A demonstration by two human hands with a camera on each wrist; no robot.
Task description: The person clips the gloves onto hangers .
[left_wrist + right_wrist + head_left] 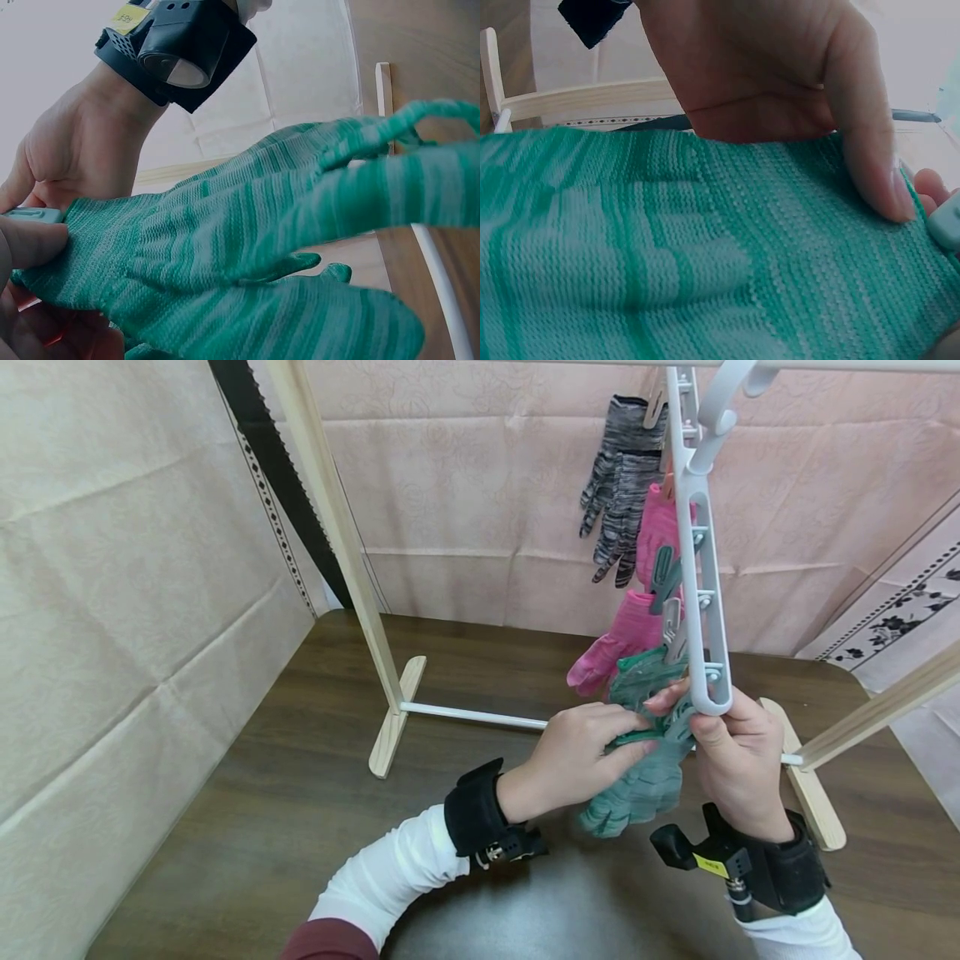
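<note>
Head view: on the dark worktop [262, 793] stands a wooden drying rack [337, 543], its foot at about 9 o'clock from the hands. The left hand [577, 760] pinches the cuff of the green gloves [637, 785], which hang at the frame's centre, touching both hands. At 12 o'clock above them hang pink gloves [622, 639] and grey gloves [622, 477], clipped to a white hanger [705, 577]. The right hand [738, 760] grips the hanger's lower end and the green gloves beside it.
</note>
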